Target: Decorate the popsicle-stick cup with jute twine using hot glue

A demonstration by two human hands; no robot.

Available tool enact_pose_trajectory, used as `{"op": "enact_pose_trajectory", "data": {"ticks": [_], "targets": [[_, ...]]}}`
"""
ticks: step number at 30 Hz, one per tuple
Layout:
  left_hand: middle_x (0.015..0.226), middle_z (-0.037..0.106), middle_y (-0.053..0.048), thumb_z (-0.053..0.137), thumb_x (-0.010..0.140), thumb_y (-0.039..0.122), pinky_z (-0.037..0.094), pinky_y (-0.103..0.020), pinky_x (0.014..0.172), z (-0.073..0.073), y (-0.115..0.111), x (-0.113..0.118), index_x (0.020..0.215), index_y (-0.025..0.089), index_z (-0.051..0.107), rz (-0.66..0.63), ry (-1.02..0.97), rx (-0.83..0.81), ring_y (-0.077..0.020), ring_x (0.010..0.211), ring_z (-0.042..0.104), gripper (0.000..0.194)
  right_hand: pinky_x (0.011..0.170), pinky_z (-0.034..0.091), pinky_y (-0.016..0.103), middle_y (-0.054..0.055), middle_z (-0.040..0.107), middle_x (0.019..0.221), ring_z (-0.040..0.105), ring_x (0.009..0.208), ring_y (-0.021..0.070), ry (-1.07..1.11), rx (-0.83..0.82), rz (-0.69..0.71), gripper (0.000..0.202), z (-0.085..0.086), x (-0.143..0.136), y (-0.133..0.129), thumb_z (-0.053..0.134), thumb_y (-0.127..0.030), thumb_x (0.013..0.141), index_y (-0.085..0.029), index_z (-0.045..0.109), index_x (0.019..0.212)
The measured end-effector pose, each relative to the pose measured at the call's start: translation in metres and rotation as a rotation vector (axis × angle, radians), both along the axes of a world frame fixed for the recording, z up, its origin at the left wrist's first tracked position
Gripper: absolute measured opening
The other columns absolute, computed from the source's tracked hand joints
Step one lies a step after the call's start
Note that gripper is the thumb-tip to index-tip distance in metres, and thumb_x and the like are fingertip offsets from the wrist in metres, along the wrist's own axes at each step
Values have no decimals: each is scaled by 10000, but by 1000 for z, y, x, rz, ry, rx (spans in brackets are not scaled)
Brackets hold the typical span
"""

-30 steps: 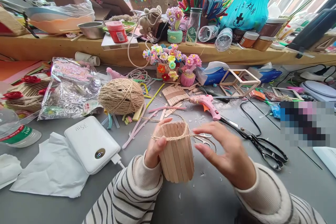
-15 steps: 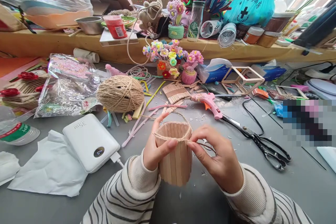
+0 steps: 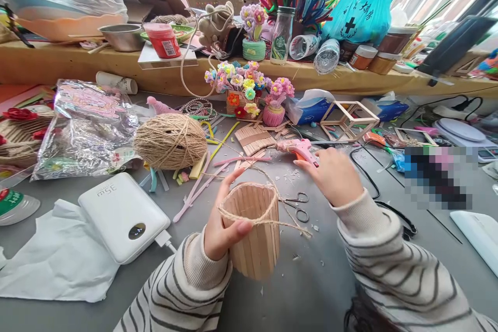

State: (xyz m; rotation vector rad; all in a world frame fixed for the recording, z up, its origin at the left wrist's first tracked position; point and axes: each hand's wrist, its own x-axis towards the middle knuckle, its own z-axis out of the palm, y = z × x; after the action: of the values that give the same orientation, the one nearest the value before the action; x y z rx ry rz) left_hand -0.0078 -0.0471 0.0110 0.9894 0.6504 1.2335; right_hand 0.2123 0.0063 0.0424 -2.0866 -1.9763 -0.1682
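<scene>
My left hand (image 3: 223, 223) holds a round cup made of wooden craft sticks (image 3: 254, 249), its thumb pressing jute twine (image 3: 286, 223) against the rim. The twine loops around the top, and its loose end sticks out to the right. My right hand (image 3: 336, 174) is at the handle of a pink hot glue gun (image 3: 305, 149) lying on the table, thumb on the near side and fingers around the far side, partly hidden. Small scissors (image 3: 299, 207) lie just right of the cup. A ball of jute twine (image 3: 171, 141) sits behind my left hand.
A white power bank (image 3: 124, 218) with a cable and a white tissue (image 3: 58, 254) lie at left. Loose craft sticks (image 3: 254, 139), a wooden stick frame (image 3: 350, 120) and fuzzy-flower pots (image 3: 274, 114) stand farther back. A black cord (image 3: 363, 166) runs at right.
My right hand has let go of the twine at the rim and moved forward and right to the glue gun. The twine end now hangs free, and the small scissors show more fully.
</scene>
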Motion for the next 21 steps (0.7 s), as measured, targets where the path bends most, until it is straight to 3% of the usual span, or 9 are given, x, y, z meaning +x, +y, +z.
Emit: {"op": "enact_pose_trajectory", "data": {"ticks": [3,6,11,18,21], "targets": [[952,681,-43,784,549,461,469,-320,752,4,-1,2,1274,237,415,71,4,-47,-236,859,640,844,693,419,393,261,638,887,591,864,333,-4,-58,-74,569,-15,-9,24,536,-599,788,-45,625,884],[950,678,-41,775,548,505,460,-331,759,4,-1,1,1270,244,426,79,2,-58,-240,862,630,843,674,422,399,286,634,903,605,858,358,28,-81,-128,487,-25,-17,35,610,-481,788,-13,611,922],[964,675,-33,774,550,505,464,-329,753,1,0,0,1282,256,414,75,-5,-72,-239,868,629,853,692,420,355,244,644,929,619,863,308,116,-55,-139,249,-25,-11,37,521,-263,822,-45,588,921],[926,689,-31,784,539,478,477,-313,728,4,-1,3,1262,241,412,82,-35,-93,-217,825,639,847,561,426,292,78,617,758,573,620,195,290,85,-158,442,-6,6,4,531,-510,749,-125,514,966],[898,702,-23,789,539,489,474,-315,745,4,-1,3,1265,242,400,82,-21,-100,-212,828,644,860,445,369,264,-23,495,570,426,445,126,433,301,-72,389,-7,6,-22,560,-550,693,-187,517,826]]}}
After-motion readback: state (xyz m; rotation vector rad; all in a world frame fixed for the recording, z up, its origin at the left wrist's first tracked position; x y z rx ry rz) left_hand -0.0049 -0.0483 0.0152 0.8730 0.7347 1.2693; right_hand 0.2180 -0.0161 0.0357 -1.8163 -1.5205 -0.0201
